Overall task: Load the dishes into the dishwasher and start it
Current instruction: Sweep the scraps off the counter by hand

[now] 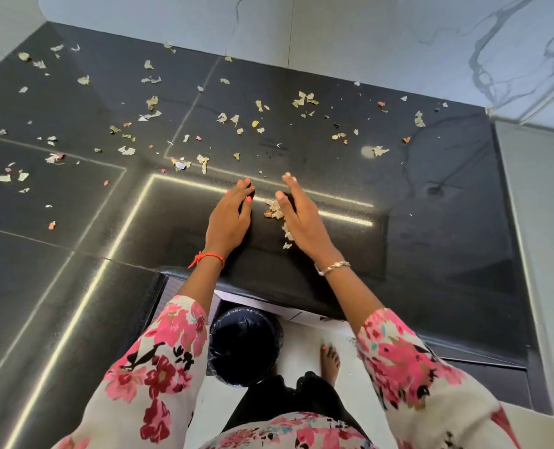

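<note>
On my feed, a small heap of scraps (274, 211) lies on the black countertop (431, 241) near its front edge, between the two hands. The left hand (230, 218) rests flat, fingers straight, holding nothing. The right hand (301, 220) stands edge-on against the heap, fingers also straight. Loose scraps (152, 102) litter the counter beyond, and a lined bin (244, 346) stands below.

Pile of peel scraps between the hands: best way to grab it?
No gripping part: the pile of scraps is loose thin flakes flat on the counter. Probably close in low from both sides, left hand and right hand edge-down, pinching at its base; or sweep it to the near edge, above the bin.
</note>
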### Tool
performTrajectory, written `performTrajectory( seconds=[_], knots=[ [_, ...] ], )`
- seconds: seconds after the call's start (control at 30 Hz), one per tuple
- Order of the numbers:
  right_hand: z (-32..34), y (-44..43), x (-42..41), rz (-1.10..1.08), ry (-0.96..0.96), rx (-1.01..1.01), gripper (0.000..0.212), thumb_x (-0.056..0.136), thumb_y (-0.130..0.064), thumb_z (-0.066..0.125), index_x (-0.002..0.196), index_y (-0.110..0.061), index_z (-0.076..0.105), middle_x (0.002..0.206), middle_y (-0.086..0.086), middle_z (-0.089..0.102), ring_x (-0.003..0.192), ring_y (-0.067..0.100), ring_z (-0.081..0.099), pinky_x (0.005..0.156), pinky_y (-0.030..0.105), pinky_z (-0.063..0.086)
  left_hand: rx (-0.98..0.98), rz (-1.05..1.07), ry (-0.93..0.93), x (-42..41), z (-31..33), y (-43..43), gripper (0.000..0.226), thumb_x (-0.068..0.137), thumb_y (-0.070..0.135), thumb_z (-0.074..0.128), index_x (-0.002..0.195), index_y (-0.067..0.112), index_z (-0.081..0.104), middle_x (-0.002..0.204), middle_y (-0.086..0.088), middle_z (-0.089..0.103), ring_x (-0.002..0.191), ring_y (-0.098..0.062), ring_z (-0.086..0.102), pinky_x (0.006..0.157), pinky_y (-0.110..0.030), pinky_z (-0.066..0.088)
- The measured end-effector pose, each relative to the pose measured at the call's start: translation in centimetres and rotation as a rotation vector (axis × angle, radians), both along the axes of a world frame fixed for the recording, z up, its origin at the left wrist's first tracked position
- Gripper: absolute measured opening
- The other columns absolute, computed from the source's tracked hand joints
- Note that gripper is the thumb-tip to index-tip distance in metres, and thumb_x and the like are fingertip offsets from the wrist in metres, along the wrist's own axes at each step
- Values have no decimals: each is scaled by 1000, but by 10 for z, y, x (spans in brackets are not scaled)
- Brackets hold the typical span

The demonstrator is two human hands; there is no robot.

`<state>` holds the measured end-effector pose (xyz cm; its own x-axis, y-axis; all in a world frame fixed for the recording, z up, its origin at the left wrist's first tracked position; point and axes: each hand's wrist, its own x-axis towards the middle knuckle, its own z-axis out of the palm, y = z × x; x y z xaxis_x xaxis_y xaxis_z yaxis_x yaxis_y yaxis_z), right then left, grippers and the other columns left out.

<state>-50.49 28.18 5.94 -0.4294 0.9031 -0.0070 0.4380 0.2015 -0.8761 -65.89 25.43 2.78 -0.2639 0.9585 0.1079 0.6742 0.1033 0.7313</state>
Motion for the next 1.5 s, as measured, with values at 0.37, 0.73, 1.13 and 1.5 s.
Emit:
performTrajectory(
  seconds=[0.37,0.73,1.13,1.5],
  knots=[
    [-29,10,11,219,-706,417,106,70,-83,28,149,-17,2,158,1,-1,144,13,-7,118,40,-4,-2,-7,41,1,-1,0,36,97,13,38,132,12,50,146,1,40,138,-9,29,110,-22,20],
    [-4,57,80,-398,-466,332,78,88,-61,38,145,-10,24,154,7,18,144,19,10,117,39,3,93,95,-90,1,14,20,27,90,6,49,114,4,63,121,-8,62,116,-20,54,100,-23,37],
    [-20,69,55,-241,-450,139,78,94,-57,26,148,-4,7,156,11,4,145,21,0,117,33,1,-30,-124,-11,23,21,142,34,94,12,47,126,4,52,139,-10,46,135,-22,34,113,-36,26],
    [-19,258,186,-429,-602,96,76,94,-56,29,148,-7,8,157,11,2,145,23,-1,119,39,2,-76,-170,87,37,12,207,44,96,20,46,137,8,40,149,-6,32,141,-19,20,116,-36,17]
  ],
)
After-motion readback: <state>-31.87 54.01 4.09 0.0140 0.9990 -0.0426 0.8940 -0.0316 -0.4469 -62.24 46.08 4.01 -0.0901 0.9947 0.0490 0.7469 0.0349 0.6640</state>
